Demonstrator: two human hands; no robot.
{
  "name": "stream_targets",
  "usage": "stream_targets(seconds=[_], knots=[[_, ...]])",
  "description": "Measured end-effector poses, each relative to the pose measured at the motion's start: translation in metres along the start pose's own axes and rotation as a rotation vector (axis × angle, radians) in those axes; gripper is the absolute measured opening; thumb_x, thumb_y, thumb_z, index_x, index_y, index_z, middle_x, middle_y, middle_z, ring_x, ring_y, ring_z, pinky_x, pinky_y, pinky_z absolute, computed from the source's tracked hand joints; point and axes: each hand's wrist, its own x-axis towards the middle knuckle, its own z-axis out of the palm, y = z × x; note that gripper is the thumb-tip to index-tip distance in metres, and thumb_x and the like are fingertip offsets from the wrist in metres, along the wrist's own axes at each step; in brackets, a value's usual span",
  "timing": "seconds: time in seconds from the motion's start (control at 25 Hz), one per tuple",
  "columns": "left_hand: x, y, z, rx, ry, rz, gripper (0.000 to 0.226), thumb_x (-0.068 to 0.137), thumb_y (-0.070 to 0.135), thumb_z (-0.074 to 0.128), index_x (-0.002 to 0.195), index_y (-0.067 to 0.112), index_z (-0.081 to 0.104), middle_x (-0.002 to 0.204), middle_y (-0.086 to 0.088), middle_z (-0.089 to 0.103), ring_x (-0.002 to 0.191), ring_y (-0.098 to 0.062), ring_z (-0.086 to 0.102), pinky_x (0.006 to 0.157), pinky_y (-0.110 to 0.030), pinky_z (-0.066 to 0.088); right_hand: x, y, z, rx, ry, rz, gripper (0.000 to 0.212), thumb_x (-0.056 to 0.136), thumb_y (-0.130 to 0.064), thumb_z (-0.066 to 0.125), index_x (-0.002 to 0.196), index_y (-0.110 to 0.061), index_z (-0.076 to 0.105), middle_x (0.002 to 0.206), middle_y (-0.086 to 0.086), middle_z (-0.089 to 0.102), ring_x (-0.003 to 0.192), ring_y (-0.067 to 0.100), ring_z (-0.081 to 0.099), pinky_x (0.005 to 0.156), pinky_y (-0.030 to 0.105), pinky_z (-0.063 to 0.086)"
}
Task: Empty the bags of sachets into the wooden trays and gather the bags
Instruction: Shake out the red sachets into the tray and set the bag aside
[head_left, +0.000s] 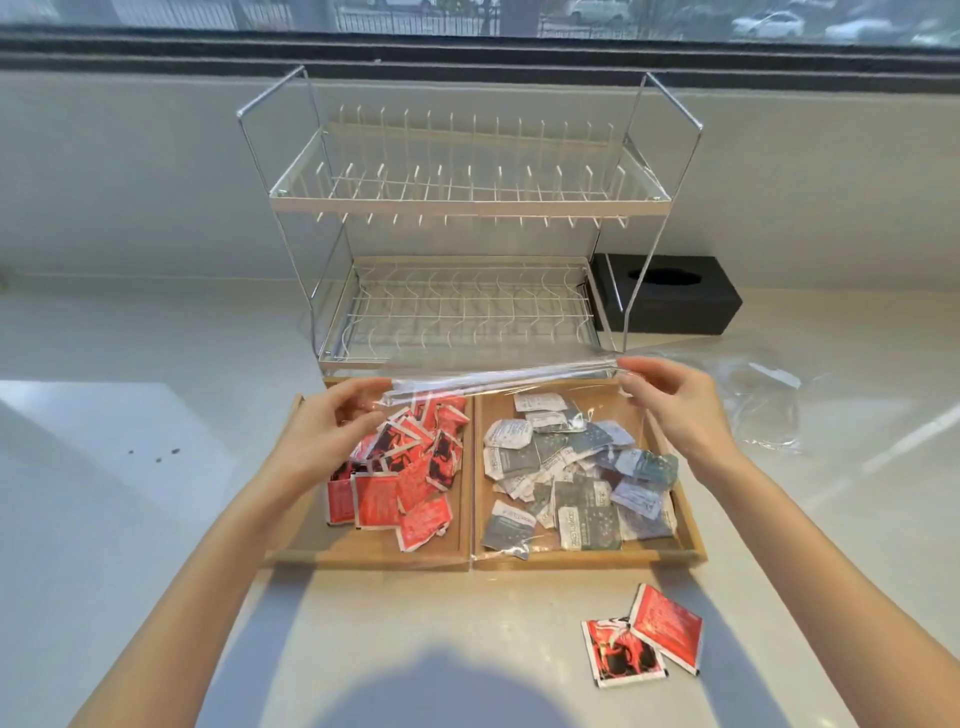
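White desk (130, 519) below a window carries two wooden trays (470, 558) already filled with sachets. An emptied clear bag (498, 376) is pinched at its ends by the left hand (332, 431) and right hand (675, 405); gathering seems next, beside another bag (769, 410) right of the grip.

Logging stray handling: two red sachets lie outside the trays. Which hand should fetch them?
Probably right. The two red sachets lie on the counter near the right forearm, front-right of the trays. Both hands pinch the clear bag; the right hand would let go, the left hand keeping the bag.
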Motion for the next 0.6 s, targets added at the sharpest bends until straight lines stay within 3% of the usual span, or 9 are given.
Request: stream_targets(seconds=[0.12, 0.28, 0.4, 0.52, 0.6], knots=[[-0.009, 0.013, 0.0, 0.089, 0.083, 0.042, 0.024, 0.083, 0.007, 0.059, 0.106, 0.014, 0.064, 0.076, 0.01, 0.059, 0.066, 0.004, 0.057, 0.062, 0.002, 0.04, -0.01, -0.008, -0.015, -0.223, 0.052, -0.171, 0.021, 0.085, -0.019, 0.059, 0.104, -0.012, 0.068, 0.093, -0.002, 0.064, 0.084, 0.012, 0.059, 0.077, 0.022, 0.048], [-0.02, 0.037, 0.003, 0.118, 0.158, 0.108, 0.01, 0.082, 0.017, 0.061, 0.091, 0.021, 0.062, 0.079, 0.013, 0.06, 0.076, -0.004, 0.056, 0.067, -0.011, 0.043, -0.019, -0.016, -0.039, -0.32, 0.053, -0.281, 0.02, 0.086, -0.021, 0.058, 0.103, -0.014, 0.067, 0.093, -0.003, 0.058, 0.075, 0.002, 0.053, 0.068, 0.011, 0.04], [-0.024, 0.057, 0.006, 0.141, 0.235, 0.138, 0.003, 0.082, 0.02, 0.061, 0.081, 0.022, 0.06, 0.084, 0.016, 0.051, 0.077, 0.001, 0.052, 0.066, -0.007, 0.038, -0.022, -0.015, -0.059, -0.323, -0.081, -0.274, 0.017, 0.083, -0.016, 0.063, 0.099, -0.02, 0.065, 0.087, -0.002, 0.055, 0.077, 0.004, 0.054, 0.073, 0.017, 0.046], [-0.022, 0.074, 0.017, 0.075, 0.219, 0.164, 0.017, 0.083, 0.02, 0.061, 0.072, 0.032, 0.056, 0.091, 0.022, 0.05, 0.081, 0.005, 0.053, 0.072, -0.009, 0.038, -0.019, -0.011, -0.082, -0.305, -0.018, -0.286, 0.005, 0.083, -0.018, 0.063, 0.086, -0.02, 0.066, 0.089, -0.004, 0.05, 0.079, 0.003, 0.054, 0.07, 0.009, 0.043], [-0.018, 0.086, 0.033, 0.019, 0.154, 0.163, 0.018, 0.085, 0.019, 0.058, 0.074, 0.033, 0.055, 0.086, 0.016, 0.059, 0.073, 0.01, 0.057, 0.068, -0.004, 0.042, -0.012, -0.008, -0.102, -0.222, 0.013, -0.267, 0.005, 0.085, -0.018, 0.06, 0.085, -0.02, 0.066, 0.089, -0.009, 0.054, 0.079, -0.006, 0.056, 0.07, 0.004, 0.042]])
